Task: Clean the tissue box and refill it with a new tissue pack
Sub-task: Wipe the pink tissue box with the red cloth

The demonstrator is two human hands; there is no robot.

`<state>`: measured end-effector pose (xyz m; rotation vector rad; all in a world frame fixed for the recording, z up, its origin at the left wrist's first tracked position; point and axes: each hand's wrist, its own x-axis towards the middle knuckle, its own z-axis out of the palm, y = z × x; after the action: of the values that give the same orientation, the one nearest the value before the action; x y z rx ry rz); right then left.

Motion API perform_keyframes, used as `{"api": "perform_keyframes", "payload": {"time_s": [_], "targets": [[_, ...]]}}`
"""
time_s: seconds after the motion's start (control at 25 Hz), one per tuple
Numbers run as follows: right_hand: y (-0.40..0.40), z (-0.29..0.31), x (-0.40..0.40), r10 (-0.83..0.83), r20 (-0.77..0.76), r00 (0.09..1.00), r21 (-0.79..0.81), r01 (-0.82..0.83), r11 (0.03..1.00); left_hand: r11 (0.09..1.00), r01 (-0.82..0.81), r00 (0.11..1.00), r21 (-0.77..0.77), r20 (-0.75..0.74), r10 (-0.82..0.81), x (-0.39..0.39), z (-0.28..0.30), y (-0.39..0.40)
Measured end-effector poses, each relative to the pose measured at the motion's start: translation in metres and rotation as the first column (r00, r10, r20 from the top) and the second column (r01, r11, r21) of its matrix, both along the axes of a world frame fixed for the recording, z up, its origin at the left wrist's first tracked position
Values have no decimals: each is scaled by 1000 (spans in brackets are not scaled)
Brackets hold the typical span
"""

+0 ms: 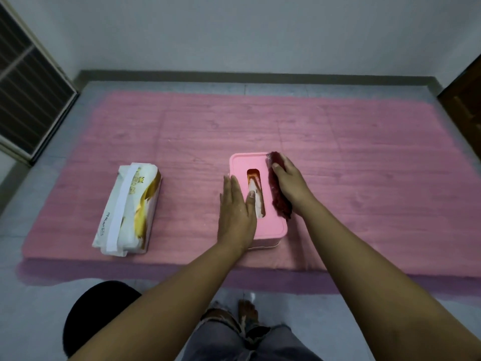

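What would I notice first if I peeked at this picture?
The pink tissue box on the pink mat, with two hands on it. The right hand rubs a dark red cloth along its lid while the left hand lies flat on it. A white and gold tissue pack lies to the left.

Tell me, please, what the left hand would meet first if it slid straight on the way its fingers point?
Probably nothing soon: the left hand lies flat on the pink tissue box, fingers pointing away from the person. Past the lid's far edge, only the pink mat shows, though depth is uncertain.
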<state>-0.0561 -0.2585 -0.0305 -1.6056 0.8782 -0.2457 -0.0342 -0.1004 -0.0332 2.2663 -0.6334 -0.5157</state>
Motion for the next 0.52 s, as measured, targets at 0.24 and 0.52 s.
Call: {"api": "perform_keyframes", "payload": {"time_s": [0.24, 0.52], "targets": [[7, -20, -9, -145, 29, 989, 207, 136, 969, 999, 16, 998, 41, 57, -18, 42, -4, 4], [0, 6, 23, -25, 28, 999, 232, 18, 973, 998, 51, 998, 37, 28, -52, 47, -9, 5]]}}
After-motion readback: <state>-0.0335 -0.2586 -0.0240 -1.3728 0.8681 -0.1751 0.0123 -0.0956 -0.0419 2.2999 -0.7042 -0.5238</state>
